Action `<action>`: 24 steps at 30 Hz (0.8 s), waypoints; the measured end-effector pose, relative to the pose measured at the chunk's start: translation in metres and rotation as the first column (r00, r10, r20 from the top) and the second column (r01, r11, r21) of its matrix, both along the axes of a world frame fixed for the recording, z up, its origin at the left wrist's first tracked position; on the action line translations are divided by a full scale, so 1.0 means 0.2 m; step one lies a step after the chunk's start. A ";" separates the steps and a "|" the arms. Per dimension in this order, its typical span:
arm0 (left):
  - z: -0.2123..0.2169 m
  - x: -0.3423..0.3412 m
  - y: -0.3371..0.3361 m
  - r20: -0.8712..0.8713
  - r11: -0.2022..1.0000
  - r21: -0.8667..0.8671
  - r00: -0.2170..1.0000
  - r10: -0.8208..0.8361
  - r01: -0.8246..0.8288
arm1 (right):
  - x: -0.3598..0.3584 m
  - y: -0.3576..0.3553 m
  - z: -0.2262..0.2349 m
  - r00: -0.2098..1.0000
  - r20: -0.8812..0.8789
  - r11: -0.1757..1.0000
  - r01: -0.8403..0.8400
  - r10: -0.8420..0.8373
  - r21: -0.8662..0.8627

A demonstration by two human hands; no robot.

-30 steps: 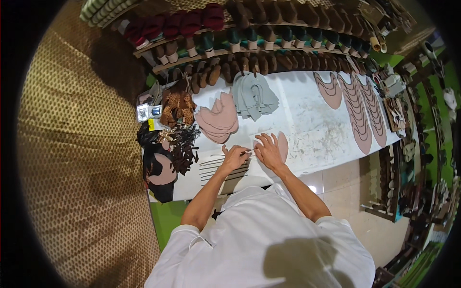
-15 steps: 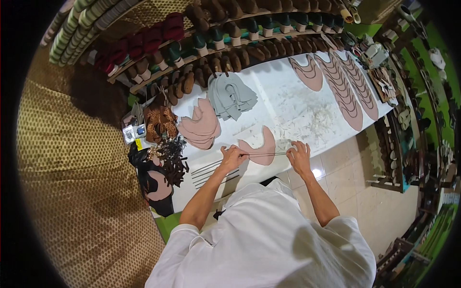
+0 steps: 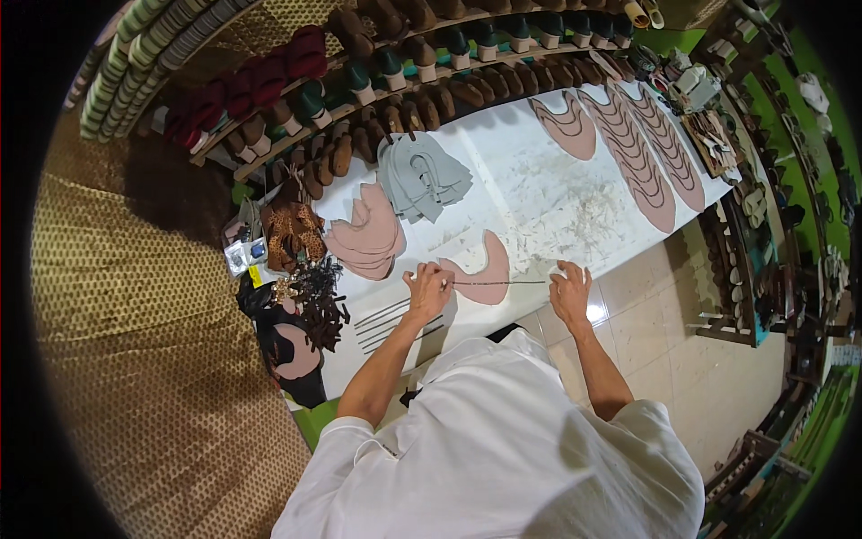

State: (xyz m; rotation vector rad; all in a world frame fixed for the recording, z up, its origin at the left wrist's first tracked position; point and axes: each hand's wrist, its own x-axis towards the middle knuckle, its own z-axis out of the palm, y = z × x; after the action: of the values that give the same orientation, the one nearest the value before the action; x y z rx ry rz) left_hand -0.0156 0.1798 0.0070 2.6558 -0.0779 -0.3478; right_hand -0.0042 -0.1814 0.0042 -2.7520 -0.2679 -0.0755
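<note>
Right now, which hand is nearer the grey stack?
Left. The left hand is almost straight below the grey stack in the picture; the right hand is farther off, below and rightward.

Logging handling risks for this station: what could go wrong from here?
1. The dark strip crossing the pink piece might skew if the left hand or right hand shifts.
2. The pink piece lies near the white table's front edge; a nudge could push it over.
3. Other dark strips lie beneath the left forearm, which could drag them.
</note>
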 end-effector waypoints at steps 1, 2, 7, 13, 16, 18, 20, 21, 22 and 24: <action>0.00 -0.01 0.01 0.027 0.998 0.052 0.999 0.022 -0.023 | 0.00 0.02 0.01 1.000 -0.002 1.000 -0.006 0.006 0.001; 0.00 -0.01 0.02 0.025 0.998 0.053 0.999 0.029 -0.030 | 0.00 0.05 0.02 0.996 0.066 0.997 0.062 -0.065 0.040; -0.03 -0.04 0.06 0.171 0.981 0.170 0.983 0.061 -0.090 | 0.07 0.31 0.04 0.992 0.128 0.975 -0.028 0.000 0.219; -0.05 -0.06 0.09 0.078 0.983 0.139 0.991 0.107 -0.117 | 0.10 0.79 0.05 0.909 0.123 0.876 -0.416 0.397 0.244; -0.04 -0.04 0.08 0.058 0.983 0.157 0.994 0.090 -0.098 | 0.10 0.86 0.01 0.898 0.109 0.872 -0.439 0.425 0.218; -0.03 -0.04 0.08 0.059 0.987 0.136 0.995 0.078 -0.086 | 0.10 0.88 0.00 0.900 0.080 0.881 -0.436 0.429 0.185; -0.05 -0.06 0.11 0.048 0.986 0.129 0.994 0.102 -0.107 | 0.10 0.89 0.03 0.890 0.038 0.871 -0.453 0.454 0.190; -0.05 -0.06 0.11 0.040 0.988 0.117 0.994 0.101 -0.105 | 0.11 0.89 0.03 0.887 0.037 0.869 -0.458 0.460 0.188; -0.05 -0.05 0.11 0.040 0.987 0.114 0.994 0.107 -0.110 | 0.12 0.89 0.03 0.887 0.020 0.869 -0.457 0.462 0.188; -0.06 -0.05 0.12 0.051 0.991 0.091 0.995 0.089 -0.093 | 0.13 0.90 0.04 0.884 -0.002 0.869 -0.459 0.467 0.188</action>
State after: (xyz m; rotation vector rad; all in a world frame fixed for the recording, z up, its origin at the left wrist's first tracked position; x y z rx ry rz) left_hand -0.0262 0.2039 -0.0041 2.7492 0.0459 -0.2657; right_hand 0.0219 -0.0019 0.0112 -2.4296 -0.8567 0.0886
